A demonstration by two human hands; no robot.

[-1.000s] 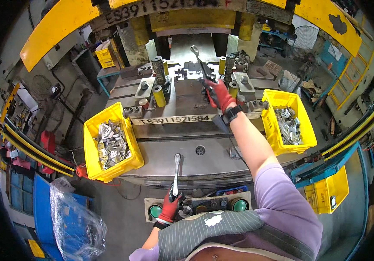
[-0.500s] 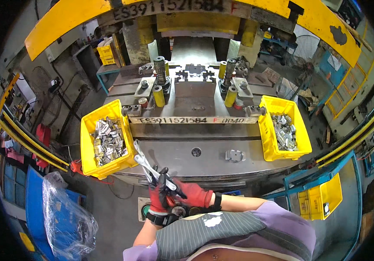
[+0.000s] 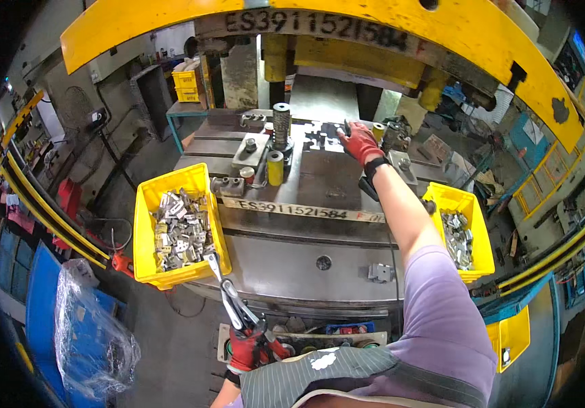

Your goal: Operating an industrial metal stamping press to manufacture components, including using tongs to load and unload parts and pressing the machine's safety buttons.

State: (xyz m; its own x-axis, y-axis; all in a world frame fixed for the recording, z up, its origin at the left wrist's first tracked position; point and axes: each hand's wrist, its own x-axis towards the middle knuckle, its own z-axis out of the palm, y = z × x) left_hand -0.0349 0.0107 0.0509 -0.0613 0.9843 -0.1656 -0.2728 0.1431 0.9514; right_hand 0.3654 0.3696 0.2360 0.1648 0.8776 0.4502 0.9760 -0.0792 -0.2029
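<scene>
Low at the front, my left hand, in a red glove with dark fingers, is closed around long silver tongs. Their tip points up beside the left yellow bin's near corner. My right arm stretches far forward over the press bed. At its end, my right hand, gloved alike, has its fingers extended at the right side of the die, next to the flat, notched metal shapes on top. Whether the fingertips touch metal is too small to tell. A small stamped metal piece lies on the bed's front.
Yellow bins of small metal parts stand left and right of the die. A guide post and a yellow cylinder rise left of it. Overhead spans the yellow press frame. Control buttons line a panel below the bed.
My right hand has left the tongs and my left hand and reached forward to the die. My left hand keeps the tongs, lower now. The view has shifted.
</scene>
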